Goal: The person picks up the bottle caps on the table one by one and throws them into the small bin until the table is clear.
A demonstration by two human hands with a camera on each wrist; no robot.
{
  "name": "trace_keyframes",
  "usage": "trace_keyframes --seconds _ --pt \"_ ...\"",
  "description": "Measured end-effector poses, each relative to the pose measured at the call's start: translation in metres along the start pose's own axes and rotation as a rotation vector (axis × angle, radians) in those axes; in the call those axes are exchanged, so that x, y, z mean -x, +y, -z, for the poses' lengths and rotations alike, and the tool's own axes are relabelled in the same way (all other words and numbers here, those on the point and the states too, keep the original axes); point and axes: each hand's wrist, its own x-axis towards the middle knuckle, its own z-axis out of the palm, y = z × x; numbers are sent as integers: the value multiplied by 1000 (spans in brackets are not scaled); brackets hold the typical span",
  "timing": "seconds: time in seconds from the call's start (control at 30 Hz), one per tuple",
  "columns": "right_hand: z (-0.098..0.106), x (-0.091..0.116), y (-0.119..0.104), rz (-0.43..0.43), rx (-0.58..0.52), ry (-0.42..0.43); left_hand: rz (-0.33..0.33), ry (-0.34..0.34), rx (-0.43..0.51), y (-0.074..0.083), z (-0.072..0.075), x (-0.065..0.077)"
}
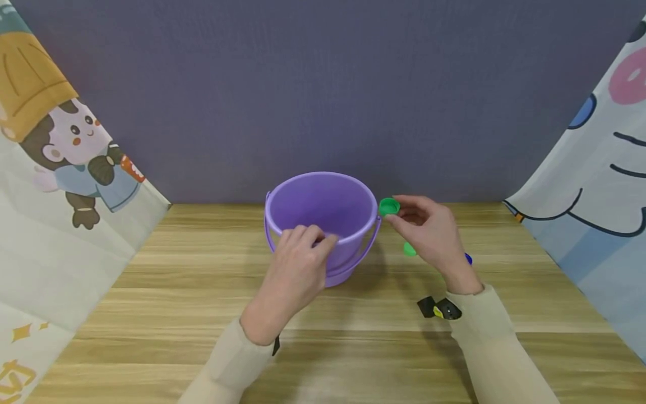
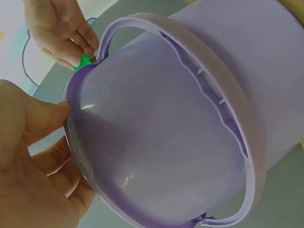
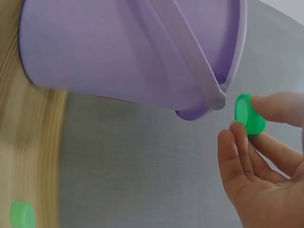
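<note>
Green cap (image 1: 389,207) opens upward, pinched in right fingers (image 1: 413,201); left fingers (image 1: 299,235) grip purple bucket (image 1: 347,253).

- A slate-blue backdrop (image 1: 323,84) stands behind a wood-grain tabletop (image 1: 166,314).
- At left, a pale printed sheet (image 1: 60,269) carries a cartoon figure (image 1: 75,174) in an orange hat (image 1: 35,73).
- At right, a white-and-blue sheet (image 1: 580,196) bears curved black lines (image 1: 631,173).
- A pale sheen (image 1: 323,384) brightens the tabletop's near side.

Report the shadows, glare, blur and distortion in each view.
Head view: soft shadows fall on the wooden tabletop, right of the purple bucket and beside the right sleeve; left wrist view: small glints on the bucket's wall, darker shading near its rim; right wrist view: the tabletop's edge looks bowed, the loose green cap soft-edged.
</note>
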Motion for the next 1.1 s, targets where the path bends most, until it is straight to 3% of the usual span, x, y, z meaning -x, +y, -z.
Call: trace_keyframes --seconds 0.67,1.1 --pt "-17 3 -11 90 -41 1 2 -3 7 -2 6 2" --pt "-24 6 -18 63 -53 -35 -2 -4 -11 -3 9 4"
